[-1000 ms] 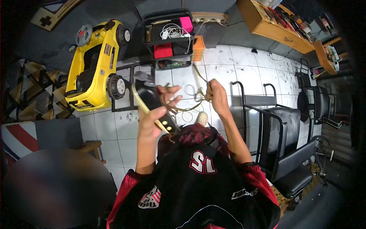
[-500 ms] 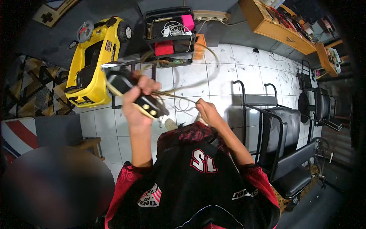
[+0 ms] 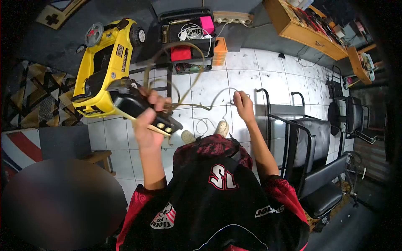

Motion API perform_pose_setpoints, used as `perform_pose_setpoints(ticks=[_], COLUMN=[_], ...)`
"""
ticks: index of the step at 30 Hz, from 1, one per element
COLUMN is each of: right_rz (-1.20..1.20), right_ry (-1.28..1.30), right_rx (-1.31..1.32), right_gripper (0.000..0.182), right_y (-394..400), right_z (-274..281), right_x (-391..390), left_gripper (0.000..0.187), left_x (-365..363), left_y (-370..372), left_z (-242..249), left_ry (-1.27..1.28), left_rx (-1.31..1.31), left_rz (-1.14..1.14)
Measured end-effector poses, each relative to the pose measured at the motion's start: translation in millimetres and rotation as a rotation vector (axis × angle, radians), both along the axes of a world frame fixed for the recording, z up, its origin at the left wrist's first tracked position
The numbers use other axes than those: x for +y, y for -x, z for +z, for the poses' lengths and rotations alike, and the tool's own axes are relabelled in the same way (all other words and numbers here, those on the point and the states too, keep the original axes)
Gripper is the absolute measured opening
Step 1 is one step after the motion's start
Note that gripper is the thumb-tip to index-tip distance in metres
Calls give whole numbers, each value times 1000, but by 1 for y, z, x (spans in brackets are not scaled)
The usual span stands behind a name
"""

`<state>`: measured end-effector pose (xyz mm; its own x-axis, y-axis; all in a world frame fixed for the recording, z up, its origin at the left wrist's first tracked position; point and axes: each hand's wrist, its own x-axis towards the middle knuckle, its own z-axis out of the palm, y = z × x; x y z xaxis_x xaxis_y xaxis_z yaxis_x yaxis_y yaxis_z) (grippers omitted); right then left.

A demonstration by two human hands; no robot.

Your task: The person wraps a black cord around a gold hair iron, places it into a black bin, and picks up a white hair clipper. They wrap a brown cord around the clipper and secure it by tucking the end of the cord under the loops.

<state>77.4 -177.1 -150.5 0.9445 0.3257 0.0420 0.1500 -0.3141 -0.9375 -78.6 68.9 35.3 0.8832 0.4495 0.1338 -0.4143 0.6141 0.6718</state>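
My left hand [image 3: 150, 119] is wrapped around a black and gold hair clipper [image 3: 133, 106], its metal blade end pointing up and to the left. Loops of the clipper's tan cord [image 3: 203, 58] stick out from the fingers of that hand and rise in front of the trolley. To the right, my right hand [image 3: 243, 106] is closed on a stretch of the same cord. Between the two hands the cord runs in a slack curve. More thin cord loops hang above the floor near my shoes [image 3: 222, 128].
A yellow toy car [image 3: 98, 71] stands at the left. Ahead is a black trolley [image 3: 165, 46] with a white cable and pink box, beside an orange crate [image 3: 219, 52]. Black chairs [image 3: 307, 142] stand at the right, a wooden cabinet [image 3: 307, 35] behind. A blurred round shape fills the lower left.
My right hand has moved up and to the right, drawing the cord out sideways. The cord loops have shifted left. My left hand still holds the clipper, slightly lower and further left.
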Motion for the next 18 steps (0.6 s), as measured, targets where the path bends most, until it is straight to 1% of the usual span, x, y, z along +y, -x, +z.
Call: perform_pose_setpoints(ticks=[1,4,6,7,8,10,11,12,13,14,15,16,17,18], right_rz=[-3,44,73,86,106,114,157,201,247,332,394,456,476,466], right_ry=[-70,-290,-345,-259,-309,-221,-176,-132,-167,-150,-136,-121,-97,-87], right_rx=[82,152,84,-8,-18,-518,-482,-445,-544,-413,-381,-347,-326,-382], right_gripper=[31,30,29,25,16,4,5,8,11,8,8,9,12,13], right_y=[-3,0,16,28,40,46,52,57,57,63,66,68,71,71], right_z=[21,77,107,128,140,132,133,134,126,125,120,110,93,83], right_x=[8,35,51,56,62,67,64,61,62,60,58,57,55,53], left_gripper=[51,61,58,55,53,54,53,51,51,51,46,40,38,36], left_x=[-8,-33,-54,-60,-63,-58,-62,-55,-51,-49,-46,-47,-41,-34], left_y=[-4,-11,-14,-17,-20,-22,-22,-23,-21,-21,-23,-23,-23,-23], left_z=[-5,-23,-22,-18,-23,-22,-17,-23,-25,-25,-29,-20,-21,-21], left_ry=[-22,-12,250,237,251,163,158,82,118,155,171,210,230,250], left_rx=[9,31,130,139,122,198,187,175,197,218,141,130,116,101], left_rz=[-43,-201,-333,-358,-359,-279,-214,-158,-154,-152,-166,-147,-173,-198])
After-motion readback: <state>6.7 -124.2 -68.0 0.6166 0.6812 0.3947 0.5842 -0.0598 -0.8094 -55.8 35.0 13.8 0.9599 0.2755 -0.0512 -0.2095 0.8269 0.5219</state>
